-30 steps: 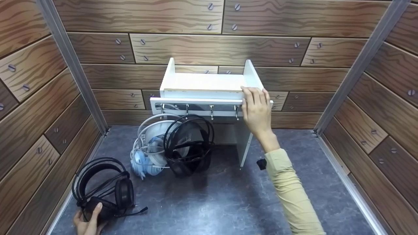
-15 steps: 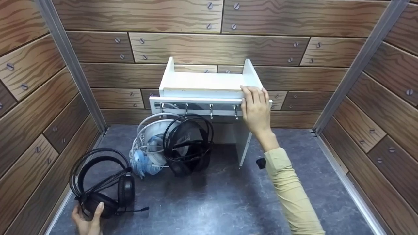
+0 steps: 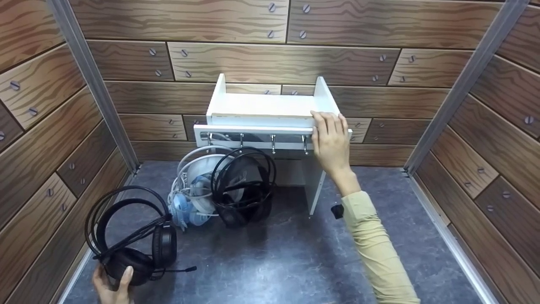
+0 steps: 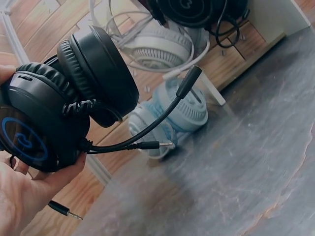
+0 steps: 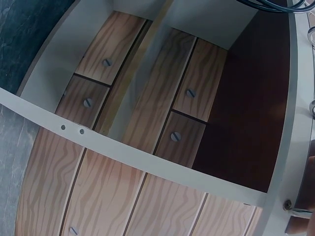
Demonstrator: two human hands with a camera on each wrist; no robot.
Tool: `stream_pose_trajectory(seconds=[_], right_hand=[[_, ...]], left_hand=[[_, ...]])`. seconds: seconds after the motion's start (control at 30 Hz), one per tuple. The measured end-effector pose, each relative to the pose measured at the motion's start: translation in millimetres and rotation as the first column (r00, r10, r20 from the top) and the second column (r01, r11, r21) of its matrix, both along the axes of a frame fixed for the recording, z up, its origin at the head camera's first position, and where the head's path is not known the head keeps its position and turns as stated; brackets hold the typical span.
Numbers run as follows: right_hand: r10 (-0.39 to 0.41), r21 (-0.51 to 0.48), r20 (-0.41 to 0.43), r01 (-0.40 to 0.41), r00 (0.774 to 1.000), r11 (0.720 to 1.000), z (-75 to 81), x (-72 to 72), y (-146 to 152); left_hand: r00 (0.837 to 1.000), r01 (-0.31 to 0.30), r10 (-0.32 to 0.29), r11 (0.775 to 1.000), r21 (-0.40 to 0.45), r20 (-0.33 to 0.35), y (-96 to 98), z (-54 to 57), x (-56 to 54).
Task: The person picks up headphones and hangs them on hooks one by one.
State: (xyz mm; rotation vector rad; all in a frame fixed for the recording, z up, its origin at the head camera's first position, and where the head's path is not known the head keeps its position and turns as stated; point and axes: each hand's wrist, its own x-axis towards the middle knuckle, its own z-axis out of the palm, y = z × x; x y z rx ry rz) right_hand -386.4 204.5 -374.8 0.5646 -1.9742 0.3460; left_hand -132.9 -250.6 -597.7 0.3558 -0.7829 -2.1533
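Observation:
My left hand (image 3: 112, 287) holds a black headset (image 3: 163, 245) by one ear cup, at the front left. In the left wrist view, its cup shows a blue ring logo, with a microphone boom (image 4: 152, 125) and a loose audio plug (image 4: 61, 209) nearby. My right hand (image 3: 332, 145) grips the right end of the hook rail (image 3: 253, 130) on a white rack (image 3: 265, 101), fingers over the top and thumb in front. Another black headset (image 3: 232, 217) hangs from the rail, beside a white headset (image 4: 160, 46) and a light-blue headset (image 4: 189, 105) on the left.
Metal hooks (image 3: 273, 144) line the rail. The rack's side panel (image 3: 314, 185) stands on the dark grey surface (image 3: 270, 261). Wood-patterned walls (image 3: 270, 63) enclose the back and sides. A small black object (image 3: 337, 212) shows beside the right sleeve.
The held black headset has risen and tilted a little, looking larger and fuller in view. My right hand and the rack stay where they were.

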Motion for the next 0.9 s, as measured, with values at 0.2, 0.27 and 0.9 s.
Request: stream_pose_trajectory(seconds=[0.2,0.27,0.9], right_hand=[[-0.011,0.007,0.007,0.011,1.000,1.000,0.8,1.6,0.1],[-0.013,0.007,0.013,0.013,1.000,1.000,0.8,1.6,0.1],[-0.013,0.012,0.020,0.013,1.000,1.000,1.3,1.2,-0.5]], left_hand=[[0.998,0.033,-0.033,0.999,-0.008,-0.045,6.6,5.2,4.5],[0.993,0.038,-0.036,0.999,0.010,-0.109,10.6,5.3,4.6],[0.996,0.067,-0.077,0.980,-0.187,-0.044,43.1,15.7,9.0]])
